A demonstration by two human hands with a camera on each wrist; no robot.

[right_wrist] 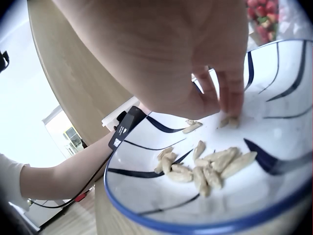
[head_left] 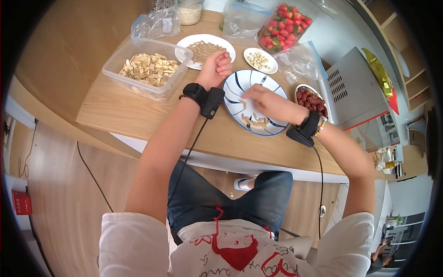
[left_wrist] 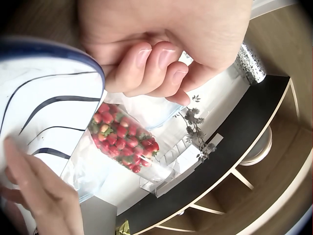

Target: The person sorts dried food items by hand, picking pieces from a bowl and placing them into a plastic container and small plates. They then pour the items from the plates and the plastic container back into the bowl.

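My right hand [head_left: 272, 104] reaches into the blue-rimmed white plate [head_left: 233, 113] with dark curved stripes. In the right wrist view its fingertips pinch a pale, elongated dried piece [right_wrist: 230, 121] on the plate floor. Several more dried pieces [right_wrist: 215, 166] lie in a loose group on the plate's near side. My left hand [head_left: 215, 69] is raised at the plate's left, its fingers loosely curled and nothing visible in them. Behind it, partly hidden, stands a white plate [head_left: 182, 42] of brown strips [head_left: 201, 50].
At left stands a plastic tub [head_left: 110, 71] of dried slices [head_left: 150, 69]. Past the striped plate are a small dish [head_left: 248, 51] of pale kernels, bagged strawberries [head_left: 286, 27] and clear bags [head_left: 295, 62]. Red dates [head_left: 310, 99] sit at right, beside a silver appliance [head_left: 353, 83].
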